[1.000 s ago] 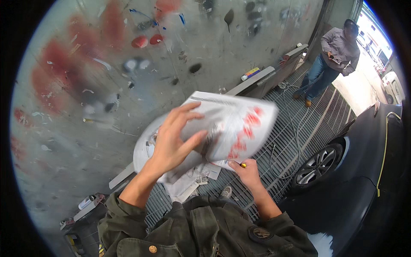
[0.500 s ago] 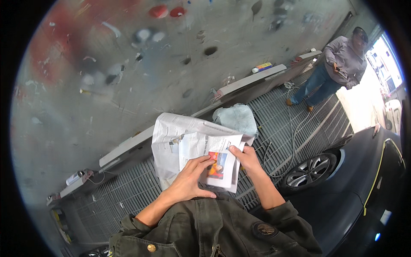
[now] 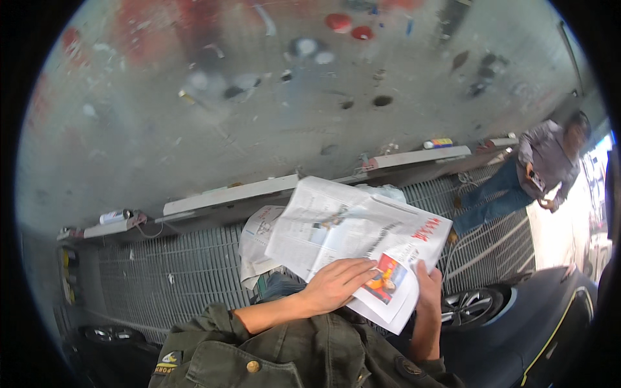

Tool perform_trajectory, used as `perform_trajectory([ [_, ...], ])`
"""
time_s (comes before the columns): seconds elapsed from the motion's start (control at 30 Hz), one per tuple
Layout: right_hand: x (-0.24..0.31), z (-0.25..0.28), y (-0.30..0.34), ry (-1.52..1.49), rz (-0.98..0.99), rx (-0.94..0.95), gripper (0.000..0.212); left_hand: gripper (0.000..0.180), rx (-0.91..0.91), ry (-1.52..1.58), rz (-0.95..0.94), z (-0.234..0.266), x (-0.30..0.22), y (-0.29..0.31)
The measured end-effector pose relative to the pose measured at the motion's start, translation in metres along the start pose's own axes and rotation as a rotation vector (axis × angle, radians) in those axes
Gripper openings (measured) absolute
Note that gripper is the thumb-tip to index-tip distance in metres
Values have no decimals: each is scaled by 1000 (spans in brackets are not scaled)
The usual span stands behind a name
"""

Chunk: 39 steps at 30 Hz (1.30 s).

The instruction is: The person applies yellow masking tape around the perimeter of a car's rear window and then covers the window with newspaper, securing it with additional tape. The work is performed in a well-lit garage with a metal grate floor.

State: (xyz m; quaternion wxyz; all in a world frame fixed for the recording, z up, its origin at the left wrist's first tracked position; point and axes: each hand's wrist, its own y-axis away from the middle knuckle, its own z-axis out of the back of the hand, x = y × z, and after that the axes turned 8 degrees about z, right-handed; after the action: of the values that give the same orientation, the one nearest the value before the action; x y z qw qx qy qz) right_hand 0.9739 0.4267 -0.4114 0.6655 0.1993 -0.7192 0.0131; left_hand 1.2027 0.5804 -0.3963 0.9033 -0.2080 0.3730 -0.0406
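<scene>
Arranging the newspaper (image 3: 349, 216) is apparently the step in hand: the right hand (image 3: 429, 284) is pinching its right edge; the left hand (image 3: 337, 284) is lying across its lower part, whether gripping I cannot tell. The newspaper is hovering over the grating (image 3: 194, 271). The next move is probably calling for a steady right pinch.

red lettering (image 3: 425, 229) on newspaper (image 3: 362, 233), toward four o'clock; columns of fine print too small from here. yellow letters on sleeve patch (image 3: 168, 363), seven o'clock.
</scene>
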Motion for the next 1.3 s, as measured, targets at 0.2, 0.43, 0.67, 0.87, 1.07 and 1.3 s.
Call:
perform_trajectory([
  [0.2,-12,61,-7,268,46,49,27,61,-181,220,188,-11,9,7],
  [0.43,-29,72,-42,362,-40,293,24,51,-332,237,381,-19,29,37],
  [0.67,-52,37,-71,749,-179,438,26,51,-378,305,544,-2,55,82],
  [0.87,-74,3,-75,991,-9,458,26,41,-536,248,677,43,90,93],
  [1.07,-139,-1,-86,1039,110,278,37,49,-710,199,714,98,144,89],
  [1.3,-174,-12,-123,1403,126,130,50,25,-735,189,538,184,178,64],
])
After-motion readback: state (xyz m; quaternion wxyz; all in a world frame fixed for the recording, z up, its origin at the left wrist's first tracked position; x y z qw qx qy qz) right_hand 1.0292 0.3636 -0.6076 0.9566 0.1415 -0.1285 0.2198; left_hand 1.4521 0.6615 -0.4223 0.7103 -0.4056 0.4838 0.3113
